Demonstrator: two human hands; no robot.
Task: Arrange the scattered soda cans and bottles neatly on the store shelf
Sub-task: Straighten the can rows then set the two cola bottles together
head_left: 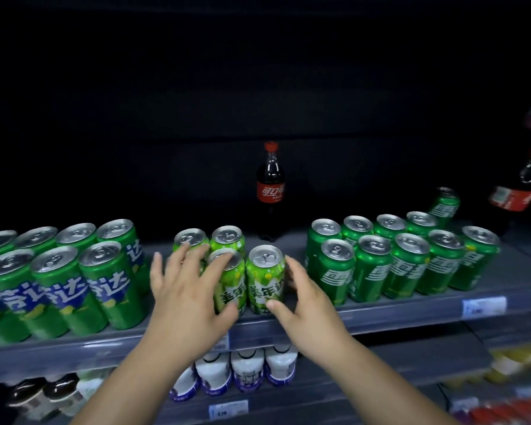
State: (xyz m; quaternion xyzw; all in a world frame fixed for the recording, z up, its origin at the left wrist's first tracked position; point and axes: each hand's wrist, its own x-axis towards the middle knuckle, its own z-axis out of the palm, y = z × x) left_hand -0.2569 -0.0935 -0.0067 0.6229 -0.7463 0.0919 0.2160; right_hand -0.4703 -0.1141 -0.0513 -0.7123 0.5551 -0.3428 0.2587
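Observation:
Light green soda cans stand in a small cluster at the middle of the grey shelf. My left hand lies spread over the cluster's left side, fingers touching the tops and thumb against the lower front of one front can; it hides another can. My right hand cups the rightmost front can, thumb on its front and fingers round its right side. Two more light green cans stand behind. A small cola bottle stands upright at the back.
Dark green cans with blue labels fill the shelf's left, and two rows of green cans its right. One can leans tilted behind them beside a large cola bottle. White bottles stand on the shelf below.

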